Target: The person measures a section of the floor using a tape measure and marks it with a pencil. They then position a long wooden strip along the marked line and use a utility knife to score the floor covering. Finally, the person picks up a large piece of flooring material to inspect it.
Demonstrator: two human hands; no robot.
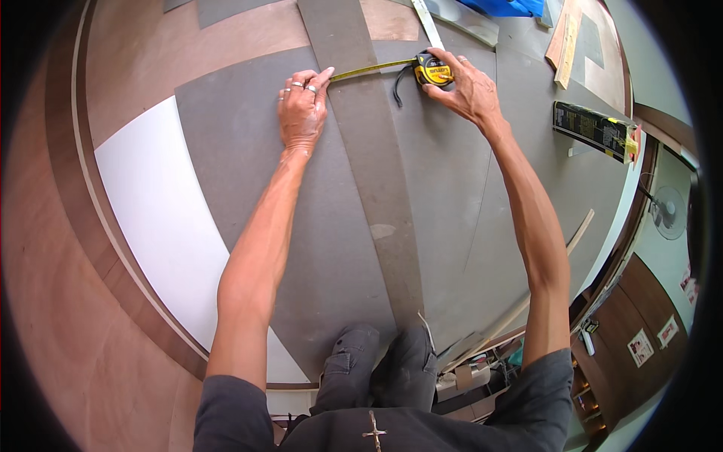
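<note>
A yellow and black tape measure [434, 69] sits in my right hand [471, 89], thumb and fingers wrapped round its case. Its yellow blade [373, 69] is drawn out leftward across a long narrow brown-grey strip [369, 151]. At the blade's far end my left hand [303, 105] pinches the tip between thumb and forefinger, close to the strip's left edge. A black wrist strap [398, 89] dangles from the case. The strip lies lengthwise on a large grey sheet [256, 151], running from near my knees to the far edge of the view.
A white panel [162, 173] shows left of the grey sheet. On the right lies a black box [595, 129], with thin wood strips [566, 49] beyond it. A metal ruler [428, 22] and blue plastic [504, 6] are at the back. Clutter [482, 375] lies below, beside my legs.
</note>
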